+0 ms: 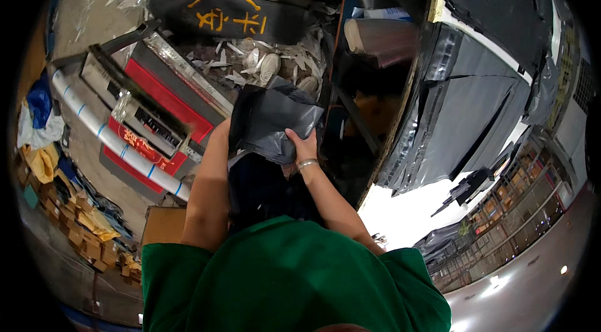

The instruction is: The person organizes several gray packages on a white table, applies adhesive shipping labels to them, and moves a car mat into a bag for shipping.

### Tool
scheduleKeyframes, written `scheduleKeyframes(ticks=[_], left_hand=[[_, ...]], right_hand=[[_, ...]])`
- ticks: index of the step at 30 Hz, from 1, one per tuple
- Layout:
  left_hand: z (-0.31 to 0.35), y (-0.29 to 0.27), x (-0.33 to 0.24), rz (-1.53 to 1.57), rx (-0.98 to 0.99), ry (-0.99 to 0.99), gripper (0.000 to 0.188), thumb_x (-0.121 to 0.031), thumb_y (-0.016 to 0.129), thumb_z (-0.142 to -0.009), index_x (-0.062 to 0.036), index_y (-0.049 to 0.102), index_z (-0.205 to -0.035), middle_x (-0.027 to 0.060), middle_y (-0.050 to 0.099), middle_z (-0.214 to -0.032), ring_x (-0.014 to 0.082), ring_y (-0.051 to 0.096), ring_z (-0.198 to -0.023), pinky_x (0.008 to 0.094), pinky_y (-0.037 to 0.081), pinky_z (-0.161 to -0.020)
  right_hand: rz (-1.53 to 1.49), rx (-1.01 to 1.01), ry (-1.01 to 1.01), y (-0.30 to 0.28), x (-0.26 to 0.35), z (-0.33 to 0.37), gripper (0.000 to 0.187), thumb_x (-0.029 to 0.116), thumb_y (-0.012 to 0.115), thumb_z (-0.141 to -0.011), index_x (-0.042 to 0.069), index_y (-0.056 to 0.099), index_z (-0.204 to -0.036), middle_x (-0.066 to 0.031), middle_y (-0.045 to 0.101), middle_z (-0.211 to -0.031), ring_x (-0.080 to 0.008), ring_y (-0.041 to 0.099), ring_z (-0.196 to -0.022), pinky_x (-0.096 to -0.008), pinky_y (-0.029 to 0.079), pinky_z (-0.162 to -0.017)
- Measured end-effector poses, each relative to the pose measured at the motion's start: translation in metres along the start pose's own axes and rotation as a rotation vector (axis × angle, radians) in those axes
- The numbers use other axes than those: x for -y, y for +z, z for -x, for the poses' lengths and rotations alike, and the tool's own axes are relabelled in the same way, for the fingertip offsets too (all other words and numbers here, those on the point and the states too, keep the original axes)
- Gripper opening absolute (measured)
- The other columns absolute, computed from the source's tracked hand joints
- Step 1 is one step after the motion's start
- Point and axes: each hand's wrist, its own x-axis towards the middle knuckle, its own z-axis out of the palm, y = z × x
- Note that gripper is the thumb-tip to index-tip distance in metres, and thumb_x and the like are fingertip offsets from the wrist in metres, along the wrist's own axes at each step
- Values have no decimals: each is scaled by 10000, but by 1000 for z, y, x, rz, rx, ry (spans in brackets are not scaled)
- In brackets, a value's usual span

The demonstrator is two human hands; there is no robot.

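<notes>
A dark grey plastic mailing bag (275,122) is held up in front of my lap. My right hand (304,146) grips its lower right side, thumb pressed on the front face and the other fingers mostly out of sight. A silver bracelet (307,163) circles that wrist. At the bag's left edge is my left hand (226,130), closed on it, though its fingers are hidden behind the plastic. Whether anything lies inside the bag cannot be seen. Just beyond it, my shoes (270,68) stand among torn plastic scraps (231,60).
Red and grey flat boxes (164,103) and a long white tube with blue bands (103,132) lie on the left. A table at the right bears grey plastic bags (463,113). Ahead is a dark mat with yellow characters (228,17). Cartons (84,238) are piled far left.
</notes>
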Motion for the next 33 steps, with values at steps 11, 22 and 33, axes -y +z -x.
scheduleKeyframes(ticks=[11,22,33], left_hand=[[-159,81,123,-1190,-138,-4,830,-196,733,-588,22,297,-1259,218,464,-1169,288,425,-1123,333,354,-918],[-297,164,200,-798,-197,226,508,-143,592,-757,-30,373,-1202,180,495,-1153,340,491,-1023,399,408,-858],[-347,148,168,-1292,-91,-47,615,-225,515,-844,-48,194,-1339,151,511,-1093,244,525,-896,363,446,-751]], right_hand=[[333,-388,-37,-136,-78,-46,968,437,734,-607,-13,236,-1305,-215,321,-1306,-332,327,-1197,-387,290,-969],[190,-737,-40,-129,-77,-79,448,147,532,-834,-32,374,-1213,-178,390,-1257,-272,422,-1110,-357,346,-940],[419,-244,-57,-173,-188,-37,546,243,531,-839,43,292,-1287,-149,339,-1291,-281,347,-1176,-415,304,-942]])
